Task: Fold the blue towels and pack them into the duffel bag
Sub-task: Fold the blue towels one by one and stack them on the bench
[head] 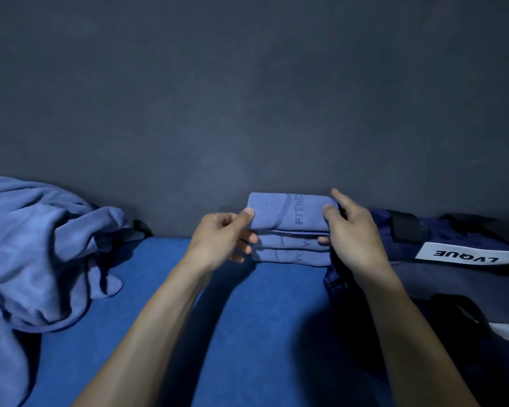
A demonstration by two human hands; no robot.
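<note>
A folded blue towel (288, 227), with "FITNESS" lettering on its top layer, is held up in front of me above the blue surface, close to the dark wall. My left hand (221, 239) pinches its left end, thumb on top and fingers underneath. My right hand (350, 233) grips its right end, thumb on the top layer. A navy duffel bag (453, 259) with a white "LVQUE" label lies at the right, right beside my right hand. A heap of loose blue towels (41, 254) lies at the left.
The blue padded surface (165, 304) stretches between the towel heap and the bag. A dark grey wall (247, 98) rises directly behind. The bag's black straps (465, 309) hang at the near right.
</note>
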